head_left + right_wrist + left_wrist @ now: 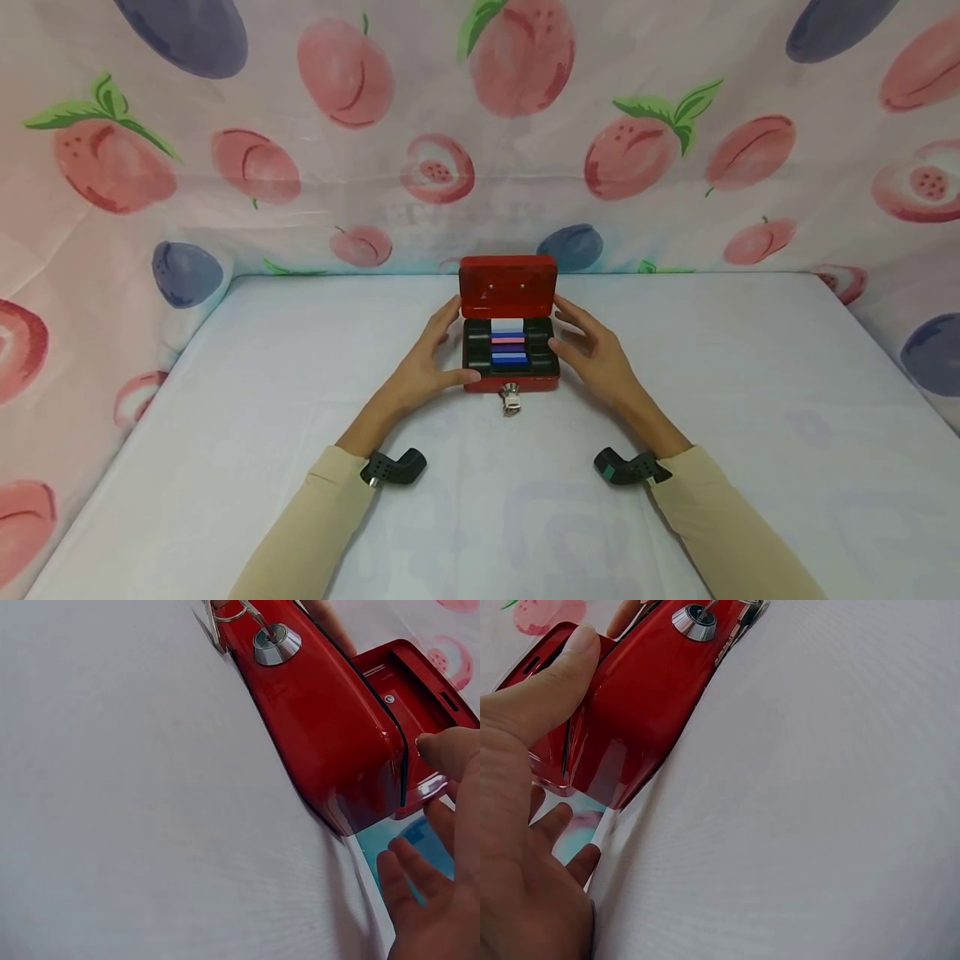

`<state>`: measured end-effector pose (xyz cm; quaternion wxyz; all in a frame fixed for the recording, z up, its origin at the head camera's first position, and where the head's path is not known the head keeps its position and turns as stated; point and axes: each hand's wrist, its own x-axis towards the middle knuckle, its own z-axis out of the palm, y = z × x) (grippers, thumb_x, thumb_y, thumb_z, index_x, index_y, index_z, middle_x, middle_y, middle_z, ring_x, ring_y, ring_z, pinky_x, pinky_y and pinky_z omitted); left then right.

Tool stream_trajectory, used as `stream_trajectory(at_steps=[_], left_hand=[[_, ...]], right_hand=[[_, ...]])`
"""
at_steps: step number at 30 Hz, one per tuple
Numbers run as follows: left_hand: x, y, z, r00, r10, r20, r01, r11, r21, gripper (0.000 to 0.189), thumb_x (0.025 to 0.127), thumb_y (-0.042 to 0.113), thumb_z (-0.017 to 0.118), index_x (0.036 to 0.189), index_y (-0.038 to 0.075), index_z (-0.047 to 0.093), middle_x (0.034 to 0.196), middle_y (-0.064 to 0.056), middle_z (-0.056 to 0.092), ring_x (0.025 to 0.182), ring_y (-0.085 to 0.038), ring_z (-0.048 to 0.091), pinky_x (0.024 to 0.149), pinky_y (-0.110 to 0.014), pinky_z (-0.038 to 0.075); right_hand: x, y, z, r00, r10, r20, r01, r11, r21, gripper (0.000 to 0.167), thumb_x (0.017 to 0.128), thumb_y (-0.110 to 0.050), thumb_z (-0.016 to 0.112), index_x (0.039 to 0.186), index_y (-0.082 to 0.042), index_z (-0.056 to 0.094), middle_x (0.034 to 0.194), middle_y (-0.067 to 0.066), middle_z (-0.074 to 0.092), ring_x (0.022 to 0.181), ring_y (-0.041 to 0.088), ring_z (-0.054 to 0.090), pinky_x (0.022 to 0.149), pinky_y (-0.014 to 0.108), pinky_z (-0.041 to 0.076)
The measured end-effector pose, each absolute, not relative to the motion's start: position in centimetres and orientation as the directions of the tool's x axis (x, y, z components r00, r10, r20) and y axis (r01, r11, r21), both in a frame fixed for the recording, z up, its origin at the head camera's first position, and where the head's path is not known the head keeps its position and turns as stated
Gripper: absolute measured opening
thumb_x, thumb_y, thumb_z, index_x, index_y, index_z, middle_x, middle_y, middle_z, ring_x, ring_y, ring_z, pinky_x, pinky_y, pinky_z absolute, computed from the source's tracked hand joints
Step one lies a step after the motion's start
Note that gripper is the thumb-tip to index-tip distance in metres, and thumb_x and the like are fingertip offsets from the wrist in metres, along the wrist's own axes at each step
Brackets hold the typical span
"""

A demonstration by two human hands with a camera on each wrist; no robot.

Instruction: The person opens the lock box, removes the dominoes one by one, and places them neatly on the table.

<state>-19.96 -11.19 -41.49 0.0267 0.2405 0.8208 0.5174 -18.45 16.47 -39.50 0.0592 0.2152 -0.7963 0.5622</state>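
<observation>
One glossy red metal box point(536, 384), lid raised, sits on the white-clothed counter point(300, 333) between two loosely spread grips: the left hand's point(420, 368) thumb lies over its front corner, the right hand's point(602, 362) by its side rim, neither wrapped round it. Its stiff, slick walls would probably suit flat palms low on both sides; the upright hinged lid point(506, 283) could swing, and the blue, pink and white strips point(509, 349) inside might slide if tilted.
</observation>
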Motion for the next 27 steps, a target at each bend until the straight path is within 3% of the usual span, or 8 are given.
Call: stream_trajectory(at_steps=[6,12,17,22,27], left_hand=[[-19.9,-11.2,-41.4,-0.888,0.419,0.191,0.354,0.356,0.865,0.102,0.078,0.027,0.080,0.154,0.035,0.012,0.157,0.010,0.015,0.141,-0.016,0.019,0.111,-0.044,0.026],[-19.8,-11.2,-41.5,-0.890,0.416,0.185,0.345,0.353,0.870,0.103,0.077,0.026,0.081,0.154,0.035,0.013,0.157,0.010,0.016,0.141,-0.016,0.019,0.111,-0.044,0.027],[-19.8,-11.2,-41.5,-0.892,0.418,0.174,0.337,0.354,0.872,0.102,0.077,0.026,0.081,0.153,0.036,0.013,0.157,0.010,0.016,0.141,-0.015,0.019,0.111,-0.044,0.027],[-19.7,-11.2,-41.4,-0.894,0.413,0.172,0.333,0.356,0.873,0.102,0.077,0.028,0.081,0.153,0.038,0.013,0.157,0.011,0.016,0.141,-0.015,0.020,0.110,-0.045,0.027],[-19.8,-11.2,-41.5,-0.895,0.408,0.177,0.335,0.356,0.873,0.102,0.077,0.029,0.081,0.153,0.038,0.013,0.157,0.010,0.016,0.141,-0.017,0.021,0.110,-0.046,0.028]], right_hand=[[-19.4,16.8,-41.1,-0.910,-0.126,0.394,-0.410,0.403,-0.818,0.044,0.095,-0.013,0.061,0.138,-0.013,0.052,0.133,0.004,0.055,0.117,0.022,0.051,0.095,0.042,0.046],[-19.0,16.8,-40.5,-0.915,0.000,0.403,-0.354,0.479,-0.803,0.032,0.095,-0.026,0.061,0.125,-0.015,0.062,0.113,0.000,0.065,0.088,0.015,0.047,0.070,0.026,0.041],[-18.9,16.5,-39.5,-0.907,-0.038,0.420,-0.387,0.473,-0.792,0.027,0.094,-0.023,0.063,0.119,-0.012,0.066,0.103,0.000,0.065,0.082,0.016,0.045,0.060,0.025,0.038],[-19.3,15.8,-38.5,-0.895,-0.099,0.436,-0.423,0.503,-0.754,0.026,0.091,-0.021,0.067,0.116,-0.012,0.068,0.085,0.003,0.053,0.077,0.019,0.042,0.058,0.029,0.034],[-20.0,14.7,-38.1,-0.889,-0.158,0.430,-0.443,0.534,-0.720,0.027,0.090,-0.019,0.069,0.115,-0.010,0.068,0.083,0.006,0.052,0.074,0.022,0.043,0.056,0.030,0.033]])
